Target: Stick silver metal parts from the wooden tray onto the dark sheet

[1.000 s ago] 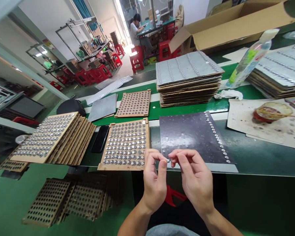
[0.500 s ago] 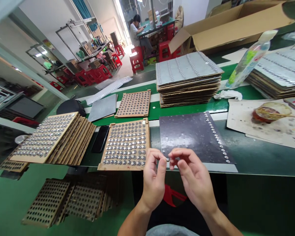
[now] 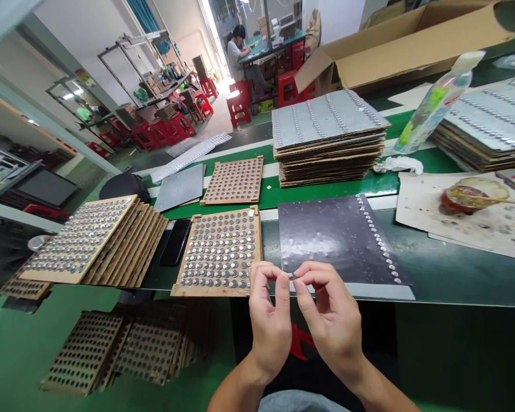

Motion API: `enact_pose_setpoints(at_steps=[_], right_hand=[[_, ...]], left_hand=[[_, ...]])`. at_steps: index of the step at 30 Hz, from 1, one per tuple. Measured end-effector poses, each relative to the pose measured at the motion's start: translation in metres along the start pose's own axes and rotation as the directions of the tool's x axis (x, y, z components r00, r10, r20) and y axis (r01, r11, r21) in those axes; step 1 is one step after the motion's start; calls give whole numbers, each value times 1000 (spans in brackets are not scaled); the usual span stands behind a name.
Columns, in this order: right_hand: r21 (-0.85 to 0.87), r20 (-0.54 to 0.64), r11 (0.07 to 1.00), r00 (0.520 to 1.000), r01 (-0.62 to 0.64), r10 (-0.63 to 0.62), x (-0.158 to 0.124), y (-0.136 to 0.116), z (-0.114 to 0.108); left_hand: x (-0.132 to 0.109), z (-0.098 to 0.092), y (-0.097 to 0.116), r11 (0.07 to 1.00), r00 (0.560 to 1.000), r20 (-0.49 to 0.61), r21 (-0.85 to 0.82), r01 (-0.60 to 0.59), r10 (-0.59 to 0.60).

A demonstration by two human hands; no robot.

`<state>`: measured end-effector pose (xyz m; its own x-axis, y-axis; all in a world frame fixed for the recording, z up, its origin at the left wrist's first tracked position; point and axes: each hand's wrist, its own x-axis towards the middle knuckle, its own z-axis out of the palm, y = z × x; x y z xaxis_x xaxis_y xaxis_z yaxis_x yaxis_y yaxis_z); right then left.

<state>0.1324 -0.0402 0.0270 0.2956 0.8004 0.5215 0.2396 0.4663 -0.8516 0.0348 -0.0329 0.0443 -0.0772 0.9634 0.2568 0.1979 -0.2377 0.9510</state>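
A small round metal piece (image 3: 290, 276) sits between my fingertips, just above the near edge of the bench. My left hand (image 3: 270, 315) pinches it between thumb and forefinger. From the other side, my right hand (image 3: 332, 312) closes thumb and forefinger on its edge. Left of the hands lies a brown board (image 3: 218, 252) with rows of round slots, many bearing shiny round pieces. Behind the hands and to their right is a dark sheet (image 3: 321, 240) with one slanting line of the same small pieces along its right side.
A stack of grey sheets (image 3: 326, 123) stands behind the dark sheet. To the right are a tilted plastic bottle (image 3: 433, 109) and a shallow dish of reddish-brown paste (image 3: 467, 197) with a stick. Leftward are a phone (image 3: 175, 243) and stacked slotted boards (image 3: 90, 240). A person (image 3: 240, 54) sits farther back.
My right hand has moved left and its thumb and forefinger have closed onto the small metal piece. My left hand keeps its pinch on it.
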Motion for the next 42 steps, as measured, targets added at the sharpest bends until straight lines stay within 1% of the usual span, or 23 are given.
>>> enact_pose_setpoints(at_steps=[5, 8, 11, 13, 14, 16, 18, 19, 21, 23, 24, 25, 26, 27, 28, 29, 30, 31, 33, 35, 38, 42], right_hand=[[31, -25, 999, 1000, -6, 7, 1, 2, 4], [31, -42, 999, 999, -9, 10, 1, 2, 6], [21, -48, 999, 998, -28, 29, 0, 6, 6], [-4, -50, 999, 998, -42, 42, -1, 12, 4], [-32, -50, 998, 998, -48, 47, -1, 16, 2], [-131, -47, 990, 998, -50, 44, -1, 26, -7], [-268, -51, 963, 999, -33, 20, 0, 39, -22], [-347, -63, 938, 998, -24, 2, 1, 48, -34], [-511, -107, 859, 994, -35, -23, 2, 69, -62], [-682, -127, 727, 992, -74, -17, 2, 92, -96], [-756, -130, 646, 992, -102, 4, 2, 103, -114], [-826, -145, 542, 988, -155, 61, 2, 113, -131], [-871, -197, 428, 970, -241, 143, 2, 122, -146], [-896, -212, 339, 947, -287, 241, 3, 130, -160], [-907, -219, 280, 922, -313, 321, 4, 136, -171], [-909, -231, 246, 897, -337, 377, 6, 141, -179], [-906, -223, 245, 881, -346, 418, 8, 145, -183], [-899, -207, 268, 874, -348, 439, 11, 147, -185], [-878, -162, 343, 882, -334, 443, 15, 150, -182], [-863, -135, 397, 898, -314, 419, 18, 150, -175], [-861, -126, 408, 906, -302, 405, 19, 149, -168], [-855, -108, 421, 898, -303, 427, 19, 147, -168]], left_hand=[[1, 2, 3, 997, 998, 11, -58, 58, -57], [2, 3, 3, 985, 993, 27, -121, 120, -117], [2, 3, -1, 969, 984, 52, -171, 179, -173], [5, 1, -7, 964, 977, 67, -159, 211, -203], [9, -2, -12, 968, 974, 64, -115, 225, -219], [20, -12, -24, 968, 969, 16, 39, 246, -247], [37, -27, -39, 939, 964, -83, 220, 266, -254], [47, -37, -46, 920, 959, -132, 273, 280, -253], [69, -57, -62, 868, 939, -232, 374, 328, -255], [89, -77, -74, 794, 913, -322, 471, 384, -251], [96, -85, -78, 751, 899, -359, 514, 414, -250], [103, -92, -82, 709, 888, -386, 553, 438, -248], [107, -97, -85, 667, 880, -405, 588, 458, -247], [111, -102, -87, 628, 876, -415, 620, 471, -246], [114, -105, -89, 591, 874, -419, 650, 478, -246], [116, -107, -90, 556, 874, -419, 678, 481, -245], [118, -108, -91, 524, 875, -417, 702, 481, -245], [120, -109, -92, 494, 876, -415, 724, 481, -245], [126, -108, -94, 441, 877, -411, 758, 481, -249], [133, -107, -97, 398, 877, -408, 782, 479, -255], [142, -105, -99, 350, 877, -403, 807, 476, -263], [147, -106, -99, 308, 881, -396, 830, 464, -260]])
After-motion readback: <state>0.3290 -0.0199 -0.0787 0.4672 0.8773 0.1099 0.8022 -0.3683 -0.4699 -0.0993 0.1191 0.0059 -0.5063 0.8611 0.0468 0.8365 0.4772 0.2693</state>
